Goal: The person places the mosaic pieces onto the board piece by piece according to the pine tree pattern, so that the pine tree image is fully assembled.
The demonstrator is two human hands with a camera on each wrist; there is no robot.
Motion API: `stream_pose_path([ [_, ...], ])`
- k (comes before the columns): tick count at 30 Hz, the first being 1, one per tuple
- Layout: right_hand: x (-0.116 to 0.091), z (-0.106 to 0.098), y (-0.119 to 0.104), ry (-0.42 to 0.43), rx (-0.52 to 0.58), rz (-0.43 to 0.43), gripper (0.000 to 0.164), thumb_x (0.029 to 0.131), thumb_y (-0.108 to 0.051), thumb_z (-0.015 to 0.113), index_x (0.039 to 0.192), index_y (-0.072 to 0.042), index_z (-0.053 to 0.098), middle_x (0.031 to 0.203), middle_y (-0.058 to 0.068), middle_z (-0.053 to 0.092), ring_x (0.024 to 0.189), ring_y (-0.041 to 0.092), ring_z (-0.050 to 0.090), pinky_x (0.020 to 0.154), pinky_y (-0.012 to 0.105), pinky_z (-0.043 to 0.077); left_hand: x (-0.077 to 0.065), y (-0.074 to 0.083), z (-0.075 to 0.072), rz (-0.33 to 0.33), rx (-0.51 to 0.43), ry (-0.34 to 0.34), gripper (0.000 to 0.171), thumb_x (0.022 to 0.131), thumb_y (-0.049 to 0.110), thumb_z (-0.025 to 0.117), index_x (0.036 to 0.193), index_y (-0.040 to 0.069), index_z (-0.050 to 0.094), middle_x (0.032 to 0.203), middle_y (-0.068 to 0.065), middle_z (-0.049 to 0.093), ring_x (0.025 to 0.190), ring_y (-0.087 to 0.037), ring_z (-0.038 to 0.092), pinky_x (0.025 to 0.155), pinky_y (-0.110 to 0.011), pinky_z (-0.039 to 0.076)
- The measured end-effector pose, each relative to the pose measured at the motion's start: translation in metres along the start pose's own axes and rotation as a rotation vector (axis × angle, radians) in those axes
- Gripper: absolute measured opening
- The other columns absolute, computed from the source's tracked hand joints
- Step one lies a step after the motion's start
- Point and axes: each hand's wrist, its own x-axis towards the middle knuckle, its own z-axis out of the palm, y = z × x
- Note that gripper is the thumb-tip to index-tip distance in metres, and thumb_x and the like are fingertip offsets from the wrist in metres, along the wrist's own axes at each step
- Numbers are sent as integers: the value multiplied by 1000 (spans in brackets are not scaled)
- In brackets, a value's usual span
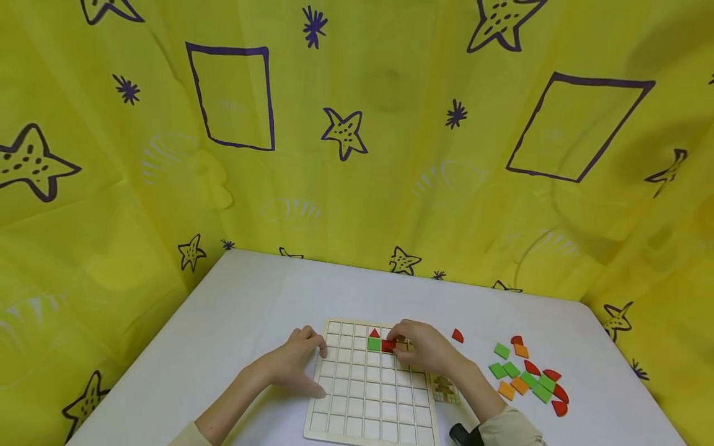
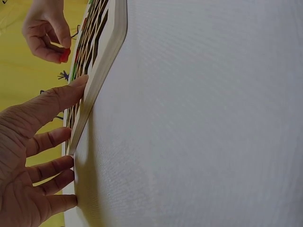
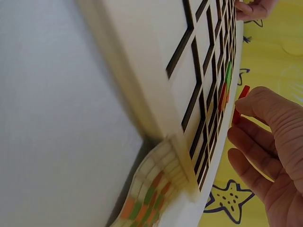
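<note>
A wooden grid board [image 1: 343, 387] lies on the table, its square cells bordered by raised strips. My left hand [image 1: 295, 365] rests at the board's left edge, fingers spread; the thumb [image 2: 71, 94] touches the rim. Over the far right part of the board, my right hand [image 1: 424, 347] pinches a thin red tile [image 3: 242, 101] between thumb and fingertips. The tile is seen edge-on in the right wrist view, so its outline is hidden. Near that hand, a red triangle tile [image 1: 374, 333] sits in a cell above a green square tile [image 1: 374, 344].
Several loose green, orange and red tiles [image 1: 530, 378] lie to the right, with one red quarter-circle tile [image 1: 457, 336] apart from them. A patterned card [image 1: 446, 391] lies against the board's right side. A black cylindrical object [image 1: 462, 435] shows by the right sleeve. Yellow curtains [image 1: 390, 186] surround the table.
</note>
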Motion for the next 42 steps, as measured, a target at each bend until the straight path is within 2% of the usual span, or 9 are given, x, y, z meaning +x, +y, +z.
stream_pose_path([
  [11, 17, 12, -14, 28, 12, -76, 16, 89, -4, 75, 104, -8, 73, 96, -3, 69, 81, 11, 60, 75, 26, 54, 0, 0, 1, 1, -1, 6, 56, 67, 33, 94, 106, 15, 58, 113, 0, 47, 111, -22, 40, 89, -45, 49],
  [19, 27, 20, -20, 46, -3, -117, 14, 89, -5, 75, 102, -10, 73, 96, -4, 69, 82, 9, 61, 75, 24, 54, -1, 0, 1, -4, -4, 10, 56, 66, 33, 94, 105, 15, 59, 113, -1, 47, 112, -24, 41, 89, -45, 49],
  [30, 41, 26, -24, -11, -55, -79, 12, 91, -10, 75, 103, -12, 75, 97, -5, 69, 86, 7, 59, 81, 29, 55, -1, -1, 1, 4, 4, 13, 55, 67, 35, 93, 106, 17, 58, 114, 1, 47, 110, -21, 41, 88, -41, 49],
  [42, 42, 27, -29, -42, -86, -66, 11, 91, -9, 73, 100, -13, 77, 98, -4, 70, 91, 11, 62, 82, 33, 56, -1, 0, 1, -2, -3, 19, 55, 66, 33, 94, 105, 15, 59, 111, 0, 47, 110, -22, 41, 89, -44, 49],
])
